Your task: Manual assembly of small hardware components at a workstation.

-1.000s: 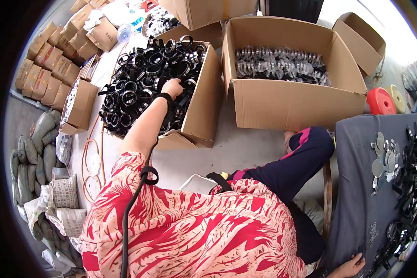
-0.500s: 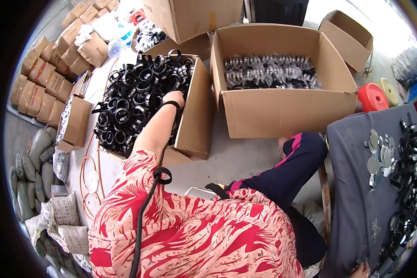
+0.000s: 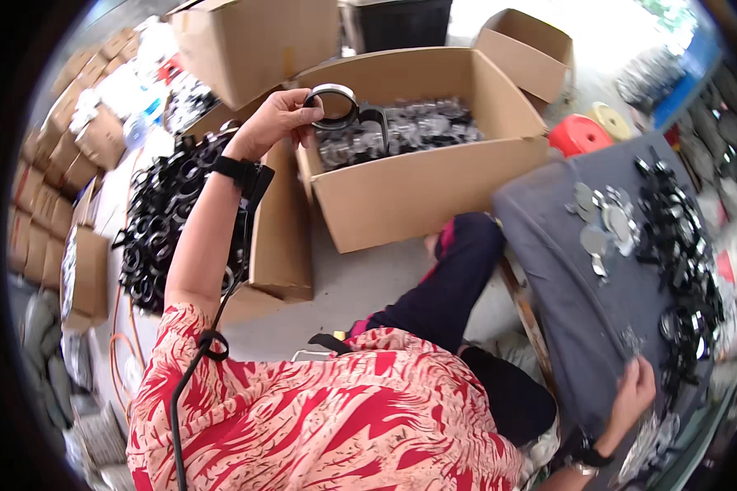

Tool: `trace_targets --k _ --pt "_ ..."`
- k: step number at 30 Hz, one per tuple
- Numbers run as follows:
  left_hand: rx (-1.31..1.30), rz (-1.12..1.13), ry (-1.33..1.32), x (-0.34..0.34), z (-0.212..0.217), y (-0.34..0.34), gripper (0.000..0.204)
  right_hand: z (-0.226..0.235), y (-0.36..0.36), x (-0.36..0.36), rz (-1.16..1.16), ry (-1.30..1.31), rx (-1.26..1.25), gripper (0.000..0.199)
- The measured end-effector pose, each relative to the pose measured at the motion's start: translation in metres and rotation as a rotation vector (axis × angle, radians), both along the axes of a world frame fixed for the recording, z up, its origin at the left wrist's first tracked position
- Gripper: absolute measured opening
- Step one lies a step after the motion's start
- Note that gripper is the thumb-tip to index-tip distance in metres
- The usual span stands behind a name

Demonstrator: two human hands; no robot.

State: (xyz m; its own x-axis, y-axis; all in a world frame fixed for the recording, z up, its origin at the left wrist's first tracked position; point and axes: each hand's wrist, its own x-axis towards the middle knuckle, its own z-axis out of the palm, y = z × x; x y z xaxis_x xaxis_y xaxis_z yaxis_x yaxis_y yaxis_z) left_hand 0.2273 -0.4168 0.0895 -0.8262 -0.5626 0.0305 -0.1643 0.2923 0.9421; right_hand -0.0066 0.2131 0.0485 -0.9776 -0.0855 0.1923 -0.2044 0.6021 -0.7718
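Note:
My left hand (image 3: 280,119) is closed, pinching a black ring-shaped part with a silver rim (image 3: 333,123). A hooked black arm (image 3: 377,116) extends from the ring's right side. They hang over the near left part of a large cardboard box (image 3: 434,192), where many clear-wrapped parts (image 3: 434,123) lie. To the left, another box (image 3: 282,221) is heaped with loose black ring parts (image 3: 168,204). My right hand (image 3: 633,393) is low over the grey cloth (image 3: 549,237), fingers curled together beside a small pile of tiny pieces (image 3: 630,338); whatever is between them is too small to make out.
Round silver discs (image 3: 602,233) and a long heap of black parts (image 3: 671,237) lie on the grey cloth. Red (image 3: 580,135) and yellow spools (image 3: 611,120) stand beyond it. Stacked cartons (image 3: 45,196) fill the far left. My bent knee (image 3: 471,245) is between boxes and cloth.
My left hand has come up out of the box of loose black parts and moved right, now holding one ring part. My right hand has come further into view over the cloth.

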Motion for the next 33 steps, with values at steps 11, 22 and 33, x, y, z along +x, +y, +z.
trace_targets --k 11,22,33 --pt "0.324 -0.991 0.141 -0.206 -0.045 0.275 0.01 0.007 -0.109 0.064 0.556 -0.611 -0.955 0.034" --pt "0.533 -0.681 0.157 -0.234 -0.081 0.372 0.045 -0.004 -0.085 0.062 0.219 -0.367 -0.911 0.034" --pt "0.512 -0.881 0.155 -0.234 -0.096 0.384 0.041 -0.014 -0.073 0.016 0.046 -0.22 -0.297 0.02"
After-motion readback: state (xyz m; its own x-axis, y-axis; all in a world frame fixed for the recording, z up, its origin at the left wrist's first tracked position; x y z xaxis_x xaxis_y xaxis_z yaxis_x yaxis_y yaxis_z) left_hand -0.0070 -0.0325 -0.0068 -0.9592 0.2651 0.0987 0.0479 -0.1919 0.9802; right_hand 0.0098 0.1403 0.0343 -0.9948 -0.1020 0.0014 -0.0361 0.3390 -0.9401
